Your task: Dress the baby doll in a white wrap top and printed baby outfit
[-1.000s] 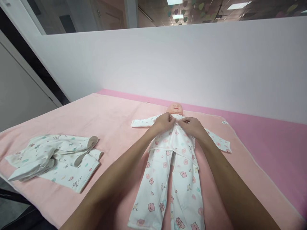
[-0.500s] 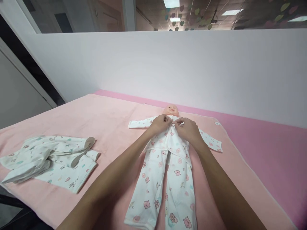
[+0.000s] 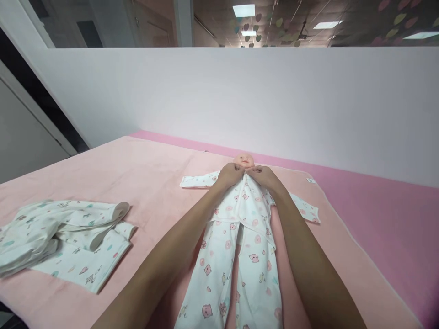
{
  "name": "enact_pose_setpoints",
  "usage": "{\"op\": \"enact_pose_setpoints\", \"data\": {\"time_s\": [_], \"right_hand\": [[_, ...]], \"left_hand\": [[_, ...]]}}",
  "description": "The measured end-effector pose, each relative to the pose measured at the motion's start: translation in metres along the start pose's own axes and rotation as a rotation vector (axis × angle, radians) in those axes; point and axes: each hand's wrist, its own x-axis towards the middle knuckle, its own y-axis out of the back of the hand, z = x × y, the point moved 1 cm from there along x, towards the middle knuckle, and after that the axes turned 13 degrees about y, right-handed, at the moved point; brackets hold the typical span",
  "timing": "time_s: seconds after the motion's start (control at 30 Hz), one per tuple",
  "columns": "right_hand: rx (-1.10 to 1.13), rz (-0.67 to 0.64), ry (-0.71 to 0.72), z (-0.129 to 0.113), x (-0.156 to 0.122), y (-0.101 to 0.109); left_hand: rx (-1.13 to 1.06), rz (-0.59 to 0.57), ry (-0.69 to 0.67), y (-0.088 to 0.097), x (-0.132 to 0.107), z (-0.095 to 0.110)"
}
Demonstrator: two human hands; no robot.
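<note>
A baby doll (image 3: 244, 159) lies on its back, head away from me, dressed in a white printed baby top (image 3: 228, 208) and matching trousers (image 3: 219, 269). Both sleeves stretch out to the sides. At the neckline, just under the doll's chin, my left hand (image 3: 232, 175) pinches the left edge of the top. My right hand (image 3: 263, 176) pinches the collar's right side, its fingertips close to those of the left. The fingers hide the neckline itself. Below them, the front panels meet and part again near the hem.
A folded white printed baby garment (image 3: 68, 237) lies to the left on the pink blanket (image 3: 154, 169). Behind the blanket runs a bright pink surface (image 3: 377, 201) against a white wall (image 3: 240, 96). A small label (image 3: 311, 180) shows at the blanket's far right corner.
Both hands have moved slightly up the top to the collar under the chin, and their fingers have come closer together. The view has shifted a little.
</note>
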Motion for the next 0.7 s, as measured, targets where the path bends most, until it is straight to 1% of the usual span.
{"op": "enact_pose_setpoints", "data": {"time_s": [0.07,0.13,0.33,0.47,0.6,0.7], "right_hand": [[0.063,-0.008,0.005,0.0041,-0.0016,-0.0006],[0.100,-0.016,-0.001,0.0059,-0.0033,-0.0002],[0.088,-0.007,-0.036,0.0073,-0.0041,0.0013],[0.094,-0.011,-0.051,0.0090,-0.0029,0.0018],[0.092,-0.013,-0.076,0.0104,-0.0022,0.0018],[0.053,0.013,-0.076,0.0089,-0.0019,0.0001]], "left_hand": [[0.019,0.010,-0.022,-0.0010,0.0008,-0.0016],[0.024,-0.017,-0.027,-0.0007,0.0014,-0.0020],[-0.009,-0.062,-0.002,0.0016,0.0017,-0.0017],[0.004,-0.043,-0.014,-0.0007,0.0020,-0.0016],[0.018,-0.018,0.006,-0.0038,0.0022,-0.0013],[0.030,0.017,-0.006,-0.0056,0.0032,-0.0011]]}}
